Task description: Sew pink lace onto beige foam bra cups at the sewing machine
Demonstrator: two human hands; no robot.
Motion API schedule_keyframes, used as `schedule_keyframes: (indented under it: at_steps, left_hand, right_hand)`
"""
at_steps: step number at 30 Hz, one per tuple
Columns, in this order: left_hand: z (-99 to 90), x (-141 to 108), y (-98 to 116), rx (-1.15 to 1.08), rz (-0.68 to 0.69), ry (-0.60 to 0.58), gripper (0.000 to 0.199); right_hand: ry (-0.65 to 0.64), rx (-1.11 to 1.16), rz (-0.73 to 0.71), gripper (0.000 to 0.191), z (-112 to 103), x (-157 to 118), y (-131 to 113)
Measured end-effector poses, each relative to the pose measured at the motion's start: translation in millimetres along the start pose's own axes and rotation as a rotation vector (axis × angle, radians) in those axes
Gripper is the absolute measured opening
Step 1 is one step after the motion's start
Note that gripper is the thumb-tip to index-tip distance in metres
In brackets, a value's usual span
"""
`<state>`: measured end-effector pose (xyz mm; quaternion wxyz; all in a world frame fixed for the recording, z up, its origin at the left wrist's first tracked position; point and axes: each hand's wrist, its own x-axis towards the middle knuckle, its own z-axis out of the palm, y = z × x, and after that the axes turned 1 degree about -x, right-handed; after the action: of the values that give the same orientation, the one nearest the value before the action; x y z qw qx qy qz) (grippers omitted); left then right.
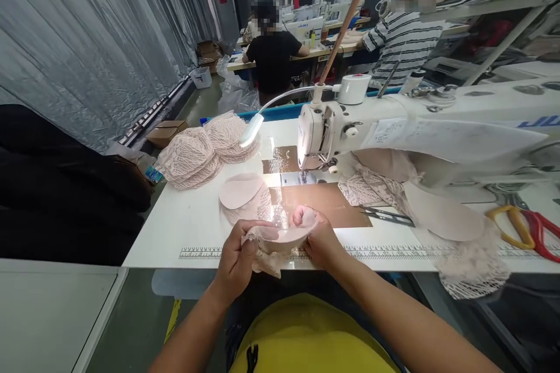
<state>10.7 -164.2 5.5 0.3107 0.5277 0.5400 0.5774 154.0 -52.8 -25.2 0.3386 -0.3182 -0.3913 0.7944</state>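
Between my two hands, over the table's front edge, is a pale pink bra cup (286, 238) with lace hanging below it. My left hand (236, 259) is closed on its left side, the thumb pressing the lace. My right hand (321, 239) grips the right side, fingers curled at the rim. Just behind my left hand lies another cup piece (240, 191) on lace. The sewing machine (315, 134) stands beyond my hands, its lamp shining on the needle area. Stacked lace cups (192, 154) sit at the table's back left.
At the right, lace pieces (371, 186) lie under the machine arm, near tweezers (387, 215). A loose cup with lace (446, 215) overhangs the front edge beside red and yellow scissors (525, 230). A printed ruler (380, 252) runs along the edge. Two people sit at machines farther back.
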Motion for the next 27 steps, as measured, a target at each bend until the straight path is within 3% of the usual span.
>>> schedule_keyframes:
  at_steps: [6, 8, 11, 14, 17, 22, 25, 27]
  left_hand:
    - [8.8, 7, -12, -0.315, -0.165, 0.212, 0.026]
    - [11.9, 11, -14, -0.402, -0.206, 0.230, 0.024]
    - [14.9, 15, -15, -0.493, -0.228, 0.236, 0.023]
    - [15.5, 17, -13, -0.506, -0.219, 0.205, 0.021]
    - [14.9, 16, -12, -0.409, -0.217, 0.147, 0.025]
    - [8.8, 24, -10, -0.158, -0.185, -0.029, 0.027]
    - [-2.0, 40, -16, 0.106, -0.055, -0.137, 0.030]
    - [-11.6, 51, -26, 0.376, 0.037, -0.142, 0.034]
  right_hand:
    - [0.042, 0.083, -0.104, 0.008, -11, -3, 3]
    - [0.031, 0.079, -0.139, 0.008, -13, -5, 1]
    - [-0.001, 0.001, -0.174, 0.024, -15, -9, -1]
    - [-0.137, -0.120, -0.167, 0.040, -21, -12, -4]
    - [-0.288, -0.256, -0.182, 0.042, -28, -13, -15]
    - [-0.373, -0.413, -0.221, 0.024, -31, -15, -38]
    - [-0.493, -0.515, -0.138, 0.027, -32, -20, -41]
    - [-0.485, -0.572, -0.078, 0.031, -37, -26, -40]
